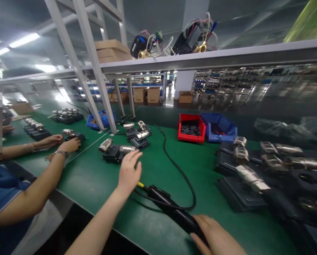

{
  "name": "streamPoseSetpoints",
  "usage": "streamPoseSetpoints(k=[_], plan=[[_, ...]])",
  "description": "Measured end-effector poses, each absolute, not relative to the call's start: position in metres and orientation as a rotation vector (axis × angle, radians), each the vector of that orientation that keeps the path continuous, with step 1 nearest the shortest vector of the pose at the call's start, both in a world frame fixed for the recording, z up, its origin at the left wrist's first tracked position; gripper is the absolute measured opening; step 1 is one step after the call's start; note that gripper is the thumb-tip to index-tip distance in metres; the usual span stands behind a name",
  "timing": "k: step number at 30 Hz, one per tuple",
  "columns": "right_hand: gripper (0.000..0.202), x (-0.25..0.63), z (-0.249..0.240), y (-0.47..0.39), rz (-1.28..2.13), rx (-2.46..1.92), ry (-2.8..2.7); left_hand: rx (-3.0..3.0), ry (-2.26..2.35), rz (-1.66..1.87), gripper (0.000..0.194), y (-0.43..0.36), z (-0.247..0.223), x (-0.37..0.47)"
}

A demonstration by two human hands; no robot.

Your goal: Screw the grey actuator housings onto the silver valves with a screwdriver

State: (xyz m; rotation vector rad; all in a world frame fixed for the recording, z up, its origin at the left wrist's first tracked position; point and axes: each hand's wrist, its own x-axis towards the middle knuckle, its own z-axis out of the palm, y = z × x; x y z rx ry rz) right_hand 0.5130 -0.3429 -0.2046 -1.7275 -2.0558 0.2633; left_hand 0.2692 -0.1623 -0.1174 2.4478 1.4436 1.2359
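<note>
Seemingly for control, the right hand (pixel 216 235) wraps fingers round the black tool (pixel 171 209), beyond which the left hand (pixel 130 170), fingers half-open, perhaps steadies a dark unit (pixel 111 154).

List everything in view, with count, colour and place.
Tabletop: one run, green, foreground
Shelf: one, pale grey, above the tabletop
Posts: several, whitish, left of centre
Red bin: one, red, right of centre
Blue bins: two, blue, beside the red bin and by the posts
Metal-fitted units: many, black and silver, across the tabletop
Wired assemblies: two, black with brass-coloured parts, on the shelf
Cardboard boxes: several, brown, shelf and background
Clear plastic: count unclear, transparent, back right
Ceiling lights: several, white, upper left
Cable: at least one, black, looping mid-tabletop
Handheld tool: one, black, front centre
Co-worker: at least one, blue clothing, left
Left hand: one, bare, at a metal-fitted unit
Right hand: one, bare, around the handheld tool
</note>
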Motion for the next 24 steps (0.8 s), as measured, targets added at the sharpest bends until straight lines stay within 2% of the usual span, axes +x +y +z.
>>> streamPoseSetpoints(k=[3, 6, 10, 12, 14, 16, 19, 22, 24], plan=[[0.049, 0.488, -0.213, -0.32, 0.288, -1.862, -2.118, 2.501, 1.564, 1.125, 0.041, -0.112, -0.105, 0.233], [0.066, 0.472, -0.213, -0.297, 0.347, -1.815, -2.127, 2.606, 1.509, 0.916, 0.042, -0.083, -0.1, 0.221], [0.073, 0.482, -0.199, -0.289, 0.486, -1.731, -2.118, 2.726, 1.4, 0.727, 0.038, -0.084, -0.099, 0.228], [0.076, 0.497, -0.187, -0.301, 0.621, -1.712, -1.942, 2.775, 1.345, 0.666, 0.037, -0.099, -0.101, 0.235], [0.074, 0.513, -0.171, -0.322, 0.68, -1.693, -1.627, 2.81, 1.285, 0.613, 0.038, -0.123, -0.105, 0.246], [0.063, 0.524, -0.15, -0.346, 0.681, -1.629, -1.289, 2.83, 1.217, 0.566, 0.041, -0.152, -0.111, 0.261], [0.049, 0.527, -0.116, -0.376, 0.656, -1.265, -0.922, 2.892, 1.054, 0.62, 0.048, -0.202, -0.123, 0.29], [0.056, 0.518, -0.093, -0.395, 0.521, -0.873, -0.799, 2.858, 0.837, 0.89, 0.061, -0.248, -0.138, 0.315], [0.054, 0.511, -0.086, -0.402, 0.446, -0.776, -0.785, 2.72, 0.745, 0.976, 0.076, -0.268, -0.148, 0.323]])
